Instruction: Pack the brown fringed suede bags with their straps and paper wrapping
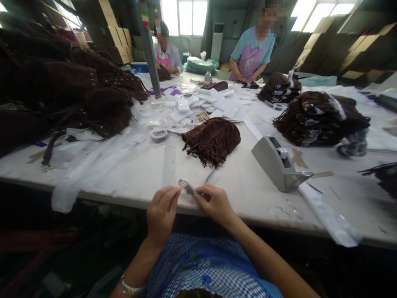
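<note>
Near the table's front edge my right hand [215, 202] pinches a dark strap end with a metal buckle [183, 182] that looks like a loop. Something greyish sits around the strap by the buckle, too blurred to make out. My left hand [163, 213] is closed in a pinch with its fingertips at the loop's left side; what lies between them is hidden. Just beyond my hands lies a brown fringed bag [214, 138], and a thin strap piece [212, 174] runs from it toward my right hand.
A grey tape dispenser [273, 163] stands right of the bag. A tape roll [159, 135] and white packets [198, 101] lie behind. Brown bags [105, 103] pile up left, others [319, 118] right. Plastic film [89, 165] hangs over the front edge. Two people work across the table [133, 174].
</note>
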A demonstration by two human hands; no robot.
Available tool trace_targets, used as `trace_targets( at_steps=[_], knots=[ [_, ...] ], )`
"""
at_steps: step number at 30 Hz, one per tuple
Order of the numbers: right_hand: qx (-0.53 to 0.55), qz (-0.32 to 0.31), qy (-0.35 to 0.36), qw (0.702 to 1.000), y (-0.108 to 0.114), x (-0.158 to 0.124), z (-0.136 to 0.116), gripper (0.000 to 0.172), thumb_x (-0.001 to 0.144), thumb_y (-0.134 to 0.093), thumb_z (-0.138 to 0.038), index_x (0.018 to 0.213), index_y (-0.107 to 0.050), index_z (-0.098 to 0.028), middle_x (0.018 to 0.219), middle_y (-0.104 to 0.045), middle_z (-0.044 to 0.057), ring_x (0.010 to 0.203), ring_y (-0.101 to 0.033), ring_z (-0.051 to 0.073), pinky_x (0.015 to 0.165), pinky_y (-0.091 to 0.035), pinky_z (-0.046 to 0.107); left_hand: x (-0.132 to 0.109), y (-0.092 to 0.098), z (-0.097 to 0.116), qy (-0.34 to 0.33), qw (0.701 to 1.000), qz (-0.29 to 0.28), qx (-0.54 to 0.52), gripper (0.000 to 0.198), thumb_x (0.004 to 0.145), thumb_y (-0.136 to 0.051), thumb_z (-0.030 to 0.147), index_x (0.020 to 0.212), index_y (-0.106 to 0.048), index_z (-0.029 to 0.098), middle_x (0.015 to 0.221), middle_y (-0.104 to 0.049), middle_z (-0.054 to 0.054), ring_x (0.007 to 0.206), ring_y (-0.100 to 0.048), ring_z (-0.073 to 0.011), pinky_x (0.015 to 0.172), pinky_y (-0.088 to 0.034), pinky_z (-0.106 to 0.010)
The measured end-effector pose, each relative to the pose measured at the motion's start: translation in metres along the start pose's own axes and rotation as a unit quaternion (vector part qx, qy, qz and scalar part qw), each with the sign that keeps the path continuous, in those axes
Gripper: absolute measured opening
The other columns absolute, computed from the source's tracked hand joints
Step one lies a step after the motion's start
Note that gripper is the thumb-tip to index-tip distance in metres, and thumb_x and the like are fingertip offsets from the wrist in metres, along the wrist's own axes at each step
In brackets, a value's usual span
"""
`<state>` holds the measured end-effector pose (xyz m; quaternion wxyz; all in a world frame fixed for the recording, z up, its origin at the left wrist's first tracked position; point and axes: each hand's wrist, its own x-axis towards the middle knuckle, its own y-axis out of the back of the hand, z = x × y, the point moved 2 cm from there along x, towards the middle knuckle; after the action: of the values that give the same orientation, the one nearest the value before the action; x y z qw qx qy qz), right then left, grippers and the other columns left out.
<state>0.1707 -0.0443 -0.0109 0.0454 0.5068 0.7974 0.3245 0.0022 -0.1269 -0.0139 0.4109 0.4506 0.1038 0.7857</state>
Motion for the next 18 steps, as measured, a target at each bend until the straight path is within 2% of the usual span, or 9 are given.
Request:
trace_targets(
  at_steps=[3, 5, 9, 13, 18],
  knots=[
    [0.069, -0.002, -0.048, 0.996, 0.005, 0.001, 0.004, 0.012, 0.083, -0.07, -0.029, 0.085, -0.076, -0.019, 0.077, -0.071, 0.002, 0.064, -0.06, 0.014, 0.061, -0.045, 0.025, 0.003, -0.005, -0.004, -0.121, 0.99, -0.058, 0.038, 0.041, 0.097, -0.046, 0.011, 0.132, -0.058, 0.029, 0.122, -0.064, -0.007, 0.115, -0.06, -0.0214, 0.102, -0.05, -0.038],
    [0.118, -0.016, -0.079, 0.99, 0.009, 0.001, 0.006, 0.016, 0.081, -0.071, -0.033, 0.085, -0.076, -0.018, 0.077, -0.073, 0.002, 0.065, -0.061, 0.015, 0.059, -0.046, 0.025, 0.01, -0.01, -0.008, -0.18, 0.979, -0.081, 0.055, 0.049, 0.096, -0.048, 0.01, 0.14, -0.051, 0.03, 0.125, -0.064, -0.008, 0.118, -0.059, -0.0226, 0.104, -0.049, -0.039],
    [0.185, -0.058, -0.096, 0.976, 0.017, 0.001, 0.007, 0.02, 0.081, -0.071, -0.036, 0.084, -0.076, -0.017, 0.076, -0.073, 0.002, 0.068, -0.063, 0.016, 0.062, -0.047, 0.024, 0.027, -0.018, -0.009, -0.247, 0.965, -0.065, 0.052, 0.055, 0.092, -0.057, 0.009, 0.142, -0.049, 0.031, 0.118, -0.068, -0.007, 0.111, -0.063, -0.0225, 0.1, -0.051, -0.037],
    [0.213, -0.068, -0.062, 0.973, 0.028, -0.003, 0.009, 0.018, 0.083, -0.071, -0.034, 0.09, -0.076, -0.017, 0.082, -0.073, 0.002, 0.073, -0.064, 0.016, 0.067, -0.048, 0.025, 0.034, -0.027, -0.002, -0.234, 0.969, -0.078, -0.003, 0.049, 0.093, -0.058, 0.012, 0.138, -0.054, 0.031, 0.114, -0.068, -0.007, 0.107, -0.065, -0.02, 0.096, -0.054, -0.034],
    [0.168, -0.049, 0.002, 0.984, 0.042, -0.013, 0.014, 0.021, 0.082, -0.075, -0.032, 0.098, -0.075, -0.019, 0.088, -0.073, 0.003, 0.077, -0.064, 0.016, 0.071, -0.051, 0.027, 0.038, -0.038, 0.008, -0.112, 0.98, -0.137, -0.087, 0.029, 0.093, -0.059, 0.02, 0.12, -0.068, 0.026, 0.113, -0.07, -0.006, 0.104, -0.066, -0.0191, 0.095, -0.054, -0.03]
  ],
)
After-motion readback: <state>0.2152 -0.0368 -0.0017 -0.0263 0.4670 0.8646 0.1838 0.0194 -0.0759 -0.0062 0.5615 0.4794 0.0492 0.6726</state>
